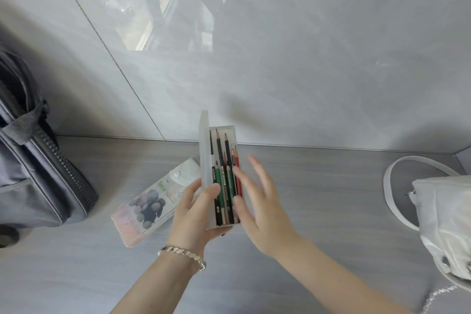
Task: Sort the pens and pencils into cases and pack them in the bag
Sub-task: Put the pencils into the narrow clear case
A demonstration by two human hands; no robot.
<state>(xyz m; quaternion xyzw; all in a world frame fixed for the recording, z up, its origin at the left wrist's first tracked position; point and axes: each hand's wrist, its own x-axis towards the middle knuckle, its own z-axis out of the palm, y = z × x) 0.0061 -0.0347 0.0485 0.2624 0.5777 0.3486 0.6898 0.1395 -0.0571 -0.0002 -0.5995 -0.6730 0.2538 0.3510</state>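
Observation:
A translucent white plastic pencil case [205, 150] is held up over the table, its lid standing open on the left side. Several pencils [224, 176], green, black and red, lie inside it with their tips pointing away from me. My left hand [196, 209] grips the case from below, thumb on the lid edge. My right hand [257, 201] hovers at the case's right side with fingers spread, its fingertips touching the pencils. A second case [150, 201], flat and printed with a picture and the word "Smile", lies on the table just left of my left hand.
A grey zipped bag [38, 173] with a handle strap stands at the left edge. A white bag [443, 224] with a long strap lies at the right edge. The grey wood-grain table [331, 199] meets a grey wall behind.

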